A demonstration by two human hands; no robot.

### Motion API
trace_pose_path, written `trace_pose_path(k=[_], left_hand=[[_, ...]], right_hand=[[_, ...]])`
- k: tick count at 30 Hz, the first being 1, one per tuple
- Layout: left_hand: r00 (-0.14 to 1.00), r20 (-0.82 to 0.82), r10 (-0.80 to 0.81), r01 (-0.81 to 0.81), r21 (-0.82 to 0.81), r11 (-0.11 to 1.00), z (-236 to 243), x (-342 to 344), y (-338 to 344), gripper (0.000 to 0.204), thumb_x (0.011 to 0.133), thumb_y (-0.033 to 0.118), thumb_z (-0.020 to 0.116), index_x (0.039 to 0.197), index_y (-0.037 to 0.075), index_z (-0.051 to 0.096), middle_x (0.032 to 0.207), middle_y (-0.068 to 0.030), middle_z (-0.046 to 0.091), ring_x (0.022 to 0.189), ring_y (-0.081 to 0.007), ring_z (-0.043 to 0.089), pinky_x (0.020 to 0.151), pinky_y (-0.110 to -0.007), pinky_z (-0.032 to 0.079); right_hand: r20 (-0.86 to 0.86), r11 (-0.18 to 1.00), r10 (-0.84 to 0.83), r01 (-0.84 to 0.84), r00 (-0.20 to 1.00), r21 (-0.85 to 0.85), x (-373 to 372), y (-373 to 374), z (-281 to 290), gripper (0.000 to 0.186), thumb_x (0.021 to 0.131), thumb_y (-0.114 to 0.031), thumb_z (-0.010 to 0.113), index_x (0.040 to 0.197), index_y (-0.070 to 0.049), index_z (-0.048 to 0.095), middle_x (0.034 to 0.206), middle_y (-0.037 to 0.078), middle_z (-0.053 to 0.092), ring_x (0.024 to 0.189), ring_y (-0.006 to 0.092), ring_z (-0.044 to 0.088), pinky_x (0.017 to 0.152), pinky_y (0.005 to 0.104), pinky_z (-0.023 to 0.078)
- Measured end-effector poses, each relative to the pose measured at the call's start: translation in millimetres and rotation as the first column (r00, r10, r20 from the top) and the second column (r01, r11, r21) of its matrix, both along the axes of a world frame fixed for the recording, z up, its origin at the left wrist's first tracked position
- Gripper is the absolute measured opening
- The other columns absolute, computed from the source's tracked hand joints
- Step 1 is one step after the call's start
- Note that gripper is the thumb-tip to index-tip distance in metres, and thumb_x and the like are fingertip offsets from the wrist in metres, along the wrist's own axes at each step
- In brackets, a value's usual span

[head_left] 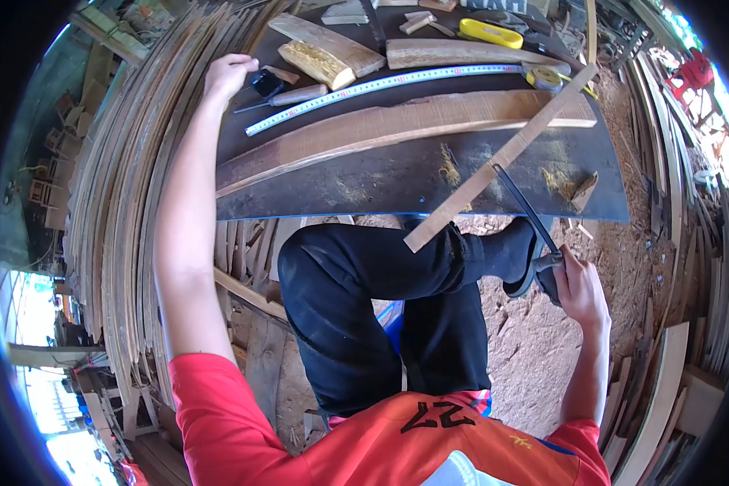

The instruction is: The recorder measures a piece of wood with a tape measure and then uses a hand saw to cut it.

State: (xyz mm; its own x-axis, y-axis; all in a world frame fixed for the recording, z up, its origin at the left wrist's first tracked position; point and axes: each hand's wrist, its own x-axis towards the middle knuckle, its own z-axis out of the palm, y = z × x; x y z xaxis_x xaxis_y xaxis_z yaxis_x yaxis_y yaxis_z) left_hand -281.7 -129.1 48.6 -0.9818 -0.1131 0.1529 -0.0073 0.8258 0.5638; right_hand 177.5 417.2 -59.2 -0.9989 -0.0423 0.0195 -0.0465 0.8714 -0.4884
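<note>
Arm (188, 215) outstretched, left hand (227, 76) curls beside a black object (266, 83) at upper left, its grip unclear; right hand (581, 290), mid-right, clasps a slim dark tool (526, 209).

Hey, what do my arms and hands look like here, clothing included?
Your left hand and right hand are bare, as are both forearms. Short, loose red sleeves cover your upper arms.

Long wooden strips (130, 186) stacked at left, dusty brown floor (535, 348), red object (693, 71) at upper right
</note>
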Motion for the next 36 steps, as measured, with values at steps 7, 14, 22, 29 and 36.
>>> trace_pose_path(k=[7, 14, 22, 29, 36], left_hand=[[0.864, 0.004, -0.503, 0.461, -0.406, 0.789, 27, 120, 147, 0.019, 0.098, 0.03, 0.069, 0.108, 0.016, 0.076, 0.099, -0.0116, 0.078, 0.088, -0.02, 0.076, 0.078, -0.032, 0.057], [0.226, -0.043, -0.973, 0.794, -0.571, 0.21, -4, 189, 233, 0.015, 0.089, 0.015, 0.075, 0.103, 0.013, 0.078, 0.101, -0.0015, 0.076, 0.088, -0.0242, 0.074, 0.077, -0.035, 0.06], [0.028, 0.185, -0.982, 0.726, -0.679, -0.107, -15, 173, 264, 0.005, 0.086, 0.014, 0.073, 0.089, 0.01, 0.075, 0.093, -0.0027, 0.072, 0.085, -0.0225, 0.072, 0.072, -0.038, 0.058], [0.157, 0.24, -0.958, 0.654, -0.752, -0.081, -29, 178, 269, 0.011, 0.086, 0.015, 0.068, 0.084, 0.005, 0.062, 0.087, -0.0077, 0.063, 0.08, -0.0236, 0.07, 0.069, -0.038, 0.057], [0.323, 0.0, -0.946, 0.825, -0.49, 0.282, 7, 148, 247, 0.013, 0.089, 0.019, 0.068, 0.091, 0.007, 0.064, 0.095, -0.0107, 0.071, 0.088, -0.03, 0.071, 0.077, -0.04, 0.057]], right_hand=[[-0.008, 1.0, 0.001, -0.001, 1.0, 0.009, 1, 5, 3, 0.035, 0.096, -0.012, 0.061, 0.123, 0.01, 0.059, 0.076, 0.028, 0.064, 0.072, 0.0488, 0.064, 0.067, 0.0532, 0.049], [0.005, 1.0, 0.007, -0.007, 1.0, -0.008, -2, 2, 8, 0.032, 0.094, -0.011, 0.064, 0.12, 0.007, 0.059, 0.073, 0.026, 0.063, 0.07, 0.0456, 0.065, 0.063, 0.0513, 0.049], [-0.036, 0.999, 0.03, -0.031, 0.999, -0.021, -2, 4, 4, 0.031, 0.094, -0.011, 0.064, 0.119, 0.006, 0.058, 0.071, 0.025, 0.063, 0.07, 0.0455, 0.065, 0.063, 0.0511, 0.049], [-0.011, 0.999, 0.026, -0.027, 1.0, -0.034, -8, 4, 7, 0.027, 0.094, -0.011, 0.063, 0.115, 0.005, 0.057, 0.074, 0.026, 0.064, 0.072, 0.048, 0.064, 0.064, 0.0524, 0.049], [0.006, 1.0, 0.007, -0.007, 1.0, -0.008, -2, 4, 3, 0.029, 0.095, -0.01, 0.06, 0.118, 0.008, 0.059, 0.076, 0.029, 0.063, 0.072, 0.049, 0.063, 0.065, 0.0538, 0.048]])
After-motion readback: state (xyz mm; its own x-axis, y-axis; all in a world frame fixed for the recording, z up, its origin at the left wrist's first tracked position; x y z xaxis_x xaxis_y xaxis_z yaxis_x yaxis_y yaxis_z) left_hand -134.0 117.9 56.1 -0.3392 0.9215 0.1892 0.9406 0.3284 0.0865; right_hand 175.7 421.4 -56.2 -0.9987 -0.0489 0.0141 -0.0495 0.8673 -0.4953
